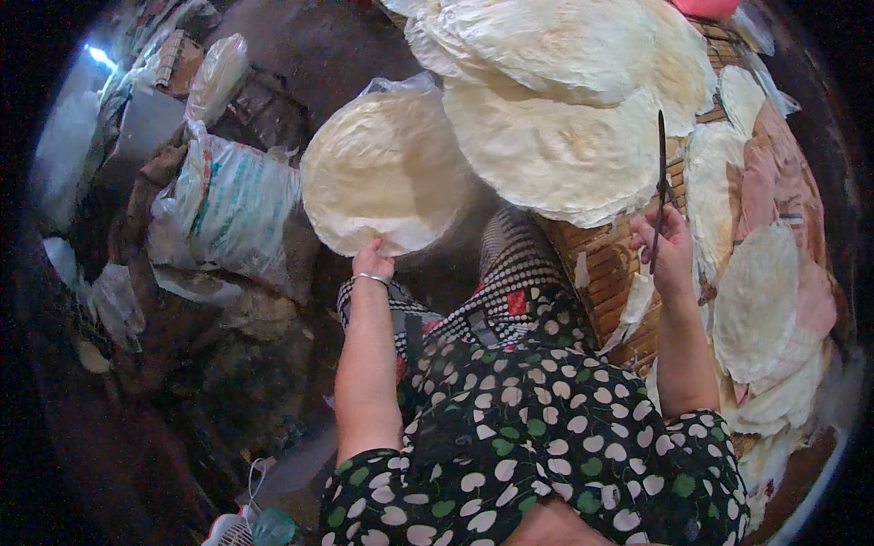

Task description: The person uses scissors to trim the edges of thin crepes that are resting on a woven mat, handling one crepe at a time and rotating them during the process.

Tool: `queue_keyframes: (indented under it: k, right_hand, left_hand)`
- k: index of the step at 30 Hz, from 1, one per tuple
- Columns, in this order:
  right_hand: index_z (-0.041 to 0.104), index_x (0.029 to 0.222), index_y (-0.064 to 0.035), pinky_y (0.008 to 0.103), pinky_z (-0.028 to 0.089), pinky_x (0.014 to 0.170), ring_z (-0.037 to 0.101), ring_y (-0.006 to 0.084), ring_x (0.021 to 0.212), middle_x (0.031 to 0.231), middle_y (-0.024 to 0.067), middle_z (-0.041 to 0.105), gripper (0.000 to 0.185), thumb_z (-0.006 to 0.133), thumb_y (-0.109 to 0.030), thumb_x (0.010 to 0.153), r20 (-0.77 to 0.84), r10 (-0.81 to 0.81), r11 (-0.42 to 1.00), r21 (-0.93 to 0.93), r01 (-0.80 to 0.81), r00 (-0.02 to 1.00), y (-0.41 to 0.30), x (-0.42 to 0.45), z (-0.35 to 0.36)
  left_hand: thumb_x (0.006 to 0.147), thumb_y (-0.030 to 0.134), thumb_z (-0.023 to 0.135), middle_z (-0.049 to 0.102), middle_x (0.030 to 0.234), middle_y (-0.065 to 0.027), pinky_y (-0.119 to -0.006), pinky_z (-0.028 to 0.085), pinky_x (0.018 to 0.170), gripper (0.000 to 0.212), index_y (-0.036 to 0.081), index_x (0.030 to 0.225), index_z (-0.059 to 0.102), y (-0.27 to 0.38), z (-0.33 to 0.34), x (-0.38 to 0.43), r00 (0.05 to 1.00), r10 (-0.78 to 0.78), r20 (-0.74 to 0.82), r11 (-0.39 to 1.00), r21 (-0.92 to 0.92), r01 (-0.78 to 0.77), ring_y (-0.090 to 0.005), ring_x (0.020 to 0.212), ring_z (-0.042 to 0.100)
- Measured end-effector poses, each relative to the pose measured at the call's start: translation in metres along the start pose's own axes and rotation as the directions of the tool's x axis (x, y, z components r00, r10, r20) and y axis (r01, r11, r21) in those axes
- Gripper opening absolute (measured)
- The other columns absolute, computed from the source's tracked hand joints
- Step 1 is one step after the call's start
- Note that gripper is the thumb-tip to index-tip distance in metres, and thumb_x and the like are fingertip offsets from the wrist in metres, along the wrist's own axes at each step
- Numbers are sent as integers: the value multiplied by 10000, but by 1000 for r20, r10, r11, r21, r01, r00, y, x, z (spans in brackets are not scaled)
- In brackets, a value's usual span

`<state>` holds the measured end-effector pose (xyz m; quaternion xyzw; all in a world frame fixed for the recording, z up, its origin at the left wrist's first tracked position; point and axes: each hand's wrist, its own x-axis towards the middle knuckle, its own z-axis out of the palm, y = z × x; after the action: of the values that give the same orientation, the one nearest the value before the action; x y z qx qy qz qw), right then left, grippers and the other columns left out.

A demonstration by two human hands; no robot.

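My left hand (374, 261) pinches the near edge of a pale round flatbread (389, 157), thumb on top. This thin sheet lies to the left of a larger heap of flatbreads (560, 143), and clear plastic (403, 83) shows beyond its far rim. In my right hand (666, 242) is a long dark metal tool (661, 150), apparently scissors seen edge-on, its blade end pointing away from me. The tool is held above the slatted bamboo surface (601, 256), near the heap's right edge. Whether its blades are apart cannot be told.
More flatbreads (758, 307) lie at the right, partly over pink cloth (778, 170). A cut strip (635, 304) rests on the slats. To the left stands a white printed plastic sack (235, 198). A red and white slotted object (232, 529) sits at the bottom left.
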<state>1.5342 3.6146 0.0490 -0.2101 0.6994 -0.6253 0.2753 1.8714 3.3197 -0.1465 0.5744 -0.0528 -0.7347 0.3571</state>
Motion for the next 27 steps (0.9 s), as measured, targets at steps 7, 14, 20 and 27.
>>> queue_keyframes:
  k: [7, 14, 20, 27]
  right_hand:
    - [507, 881, -31, 223, 431, 532, 529, 105, 587, 732, 39, 541, 177, 624, -50, 750, -141, 109, 990, -75, -120, 984, 23, -18, -76]
    - [506, 871, -45, 197, 362, 524, 405, 39, 613, 684, -40, 449, 155, 605, -40, 752, -321, 134, 990, 3, -141, 937, 55, -34, -98]
    - [514, 909, -29, 201, 385, 562, 427, 52, 633, 723, -34, 468, 192, 600, -31, 737, -320, 55, 966, -222, -131, 946, 61, -35, -104]
    - [536, 933, -18, 232, 426, 595, 477, 81, 625, 705, 11, 534, 270, 648, -114, 707, -344, -58, 954, -295, -50, 937, 57, -40, -99]
  left_hand:
    - [767, 89, 554, 541, 1078, -169, -456, 424, 861, 404, -30, 1135, 436, 29, -48, -8, 888, 458, -41, 785, 487, -383, -329, 1032, 504]
    - [680, 50, 629, 569, 1075, -136, -341, 388, 915, 340, 13, 1014, 573, 28, 121, -88, 236, 585, 776, -347, 502, -792, -263, 1033, 520]
    - [713, 120, 647, 530, 1167, -173, -369, 400, 925, 370, 51, 1068, 569, -42, 309, -155, -135, 212, 968, -579, 13, -815, -301, 1096, 495]
    - [764, 217, 616, 487, 1214, -185, -371, 368, 963, 351, 71, 1080, 569, -60, 380, -132, -156, -44, 987, -769, -133, -625, -312, 1154, 445]
